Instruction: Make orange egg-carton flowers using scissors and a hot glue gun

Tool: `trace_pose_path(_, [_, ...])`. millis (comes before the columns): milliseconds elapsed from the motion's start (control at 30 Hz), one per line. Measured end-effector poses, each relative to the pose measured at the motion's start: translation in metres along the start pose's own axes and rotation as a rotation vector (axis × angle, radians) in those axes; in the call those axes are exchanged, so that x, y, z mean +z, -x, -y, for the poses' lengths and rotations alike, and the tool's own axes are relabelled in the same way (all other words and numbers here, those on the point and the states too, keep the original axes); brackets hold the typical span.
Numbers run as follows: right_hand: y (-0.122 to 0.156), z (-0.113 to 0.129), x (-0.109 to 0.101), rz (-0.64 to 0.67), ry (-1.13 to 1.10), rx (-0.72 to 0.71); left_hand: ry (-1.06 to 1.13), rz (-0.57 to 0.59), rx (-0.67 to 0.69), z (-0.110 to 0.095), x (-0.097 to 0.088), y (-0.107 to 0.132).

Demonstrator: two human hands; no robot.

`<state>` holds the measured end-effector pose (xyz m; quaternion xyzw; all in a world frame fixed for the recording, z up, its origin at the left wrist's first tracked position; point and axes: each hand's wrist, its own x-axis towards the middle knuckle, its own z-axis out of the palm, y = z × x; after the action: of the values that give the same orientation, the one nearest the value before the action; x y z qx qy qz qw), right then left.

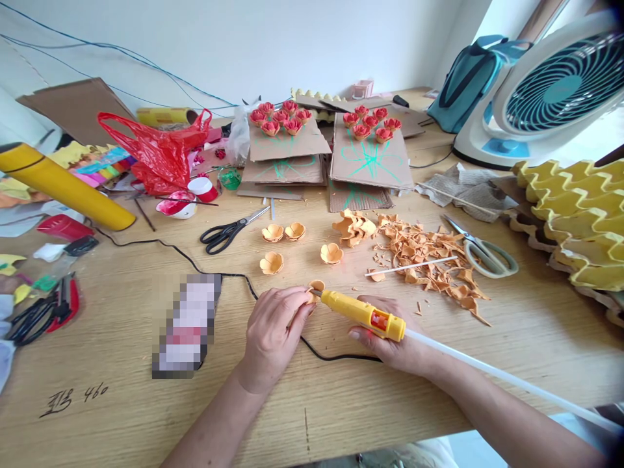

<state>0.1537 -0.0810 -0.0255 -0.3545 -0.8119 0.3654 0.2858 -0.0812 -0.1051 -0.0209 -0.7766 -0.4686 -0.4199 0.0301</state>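
Between its fingertips, my left hand [277, 325] pinches a small orange petal cup [316, 285]. My right hand [390, 338] is wrapped round a yellow glue gun [358, 313], whose metal tip touches or nearly touches the petal cup. From the gun's back end a long white glue stick [487, 370] runs to the lower right. Just beyond my hands lie several finished orange flower cups [272, 262], one of them a single cup [331, 253] to the right. Behind them is a stack of uncut orange pieces [354, 227].
Orange scraps [433, 253] and pale-handled scissors [487, 253] lie to the right. Black scissors [229, 233], a blurred phone-like item [188, 325] and a black cord [195, 263] are left. Behind, cardboard pieces [370, 159] hold red flowers [361, 132]. A fan [550, 97] and yellow egg trays [575, 221] stand right.
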Motion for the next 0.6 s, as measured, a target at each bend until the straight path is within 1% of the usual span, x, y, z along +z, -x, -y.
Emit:
trace_pose_path(233, [-0.0016, 0.0003, -0.0005, -0.028, 0.014, -0.002, -0.019, -0.018, 0.000, -0.0002, 0.0002, -0.0007])
trace_pose_path(367, [-0.0011, -0.0003, 0.0001, -0.017, -0.013, -0.011, -0.013, -0.017, -0.001, -0.0002, 0.0007, -0.0004])
trace_pose_path(467, [-0.0003, -0.0019, 0.0011, -0.014, -0.024, 0.012, 0.003, -0.009, -0.008, 0.0004, 0.0007, 0.0001])
trace_pose_path(600, [-0.0008, -0.0019, 0.0010, -0.045, -0.029, 0.007, 0.015, -0.011, -0.021, 0.0007, 0.0006, 0.0000])
